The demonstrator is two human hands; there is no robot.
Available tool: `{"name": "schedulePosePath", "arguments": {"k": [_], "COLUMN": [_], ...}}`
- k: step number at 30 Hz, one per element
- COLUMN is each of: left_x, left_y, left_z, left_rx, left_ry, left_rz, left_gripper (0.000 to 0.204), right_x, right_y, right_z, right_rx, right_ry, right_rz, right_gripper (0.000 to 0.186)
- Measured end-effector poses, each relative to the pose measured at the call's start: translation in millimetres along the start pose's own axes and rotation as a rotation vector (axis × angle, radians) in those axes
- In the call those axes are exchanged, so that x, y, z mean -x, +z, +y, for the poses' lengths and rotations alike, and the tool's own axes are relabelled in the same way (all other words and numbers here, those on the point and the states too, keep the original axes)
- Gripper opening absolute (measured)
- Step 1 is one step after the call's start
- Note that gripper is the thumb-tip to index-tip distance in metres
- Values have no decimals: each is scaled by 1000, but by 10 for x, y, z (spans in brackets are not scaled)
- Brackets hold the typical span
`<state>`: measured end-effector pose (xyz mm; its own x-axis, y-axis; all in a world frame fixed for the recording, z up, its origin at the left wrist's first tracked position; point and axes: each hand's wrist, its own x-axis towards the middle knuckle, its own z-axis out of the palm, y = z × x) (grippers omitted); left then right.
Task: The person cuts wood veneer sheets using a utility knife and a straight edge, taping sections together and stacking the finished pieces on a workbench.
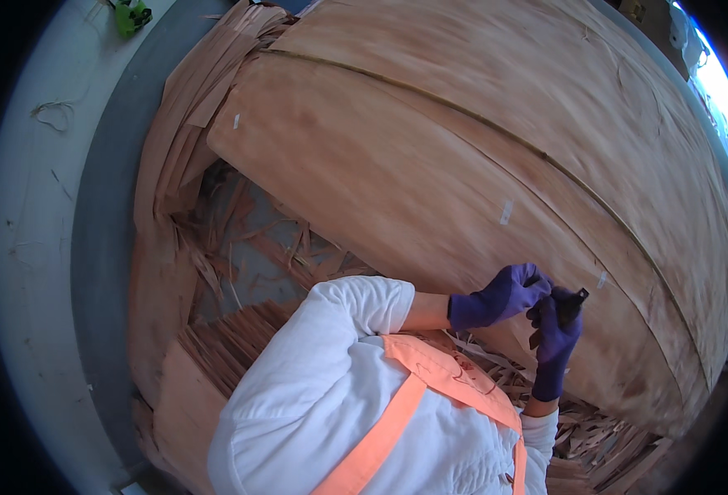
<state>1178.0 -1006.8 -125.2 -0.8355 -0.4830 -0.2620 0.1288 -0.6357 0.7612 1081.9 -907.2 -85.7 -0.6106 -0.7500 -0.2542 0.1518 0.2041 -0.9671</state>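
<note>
My left hand (506,295), in a purple glove, is closed with its fingertips drawn together, and what they pinch is hidden. Just to its right my right hand (557,342), gloved the same way, is wrapped round a small black tool (571,304) with a short dark tip pointing up and right. Both hands are nearly touching, above the near edge of a large wood veneer sheet (380,165). Small white tape pieces (506,212) stick to that sheet, one of them close beyond the tool.
A long thin rod (545,155) lies across the veneer. Torn veneer strips (191,107) are heaped at the left, with scraps (281,247) on the floor. A stack of veneer (232,338) stands beside my left arm. A green object (131,18) lies far left.
</note>
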Motion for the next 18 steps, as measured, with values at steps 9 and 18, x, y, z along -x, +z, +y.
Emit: {"name": "schedulePosePath", "arguments": {"k": [9,18], "left_x": [304,701], "left_y": [39,-1247], "left_z": [237,1221], "left_rx": [-505,-1293], "left_ry": [439,854], "left_rz": [226,699], "left_gripper": [8,30], "right_x": [-117,-102], "right_y": [5,130], "right_z": [-110,-161], "right_rx": [13,55], "right_ry": [-4,11], "right_rz": [-204,-94], "right_gripper": [23,21]}}
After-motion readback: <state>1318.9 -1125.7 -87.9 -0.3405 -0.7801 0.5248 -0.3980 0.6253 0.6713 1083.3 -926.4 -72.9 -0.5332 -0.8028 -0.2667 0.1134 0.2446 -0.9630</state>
